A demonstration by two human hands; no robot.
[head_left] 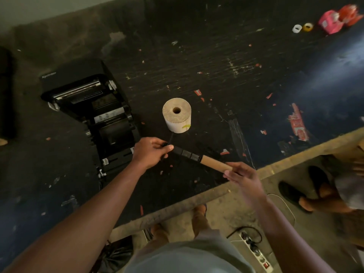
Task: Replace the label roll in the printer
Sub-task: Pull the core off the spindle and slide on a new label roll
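Note:
The black label printer (98, 107) lies open on the dark table, left of centre, with its roll bay showing. A full label roll (177, 117) stands on end just right of it. Below the roll, my left hand (150, 152) grips the black end of the roll spindle (187, 153). A bare brown cardboard core (213, 164) sits on the spindle's other end, and my right hand (243, 177) holds that core by its tip. Spindle and core hang slanted just above the table.
The table's front edge (197, 201) runs diagonally under my arms. Small white and yellow tape rolls (302, 27) and pink and red items (338, 19) lie at the far right. On the floor are a power strip (256, 253) and another person's sandalled feet (307, 190).

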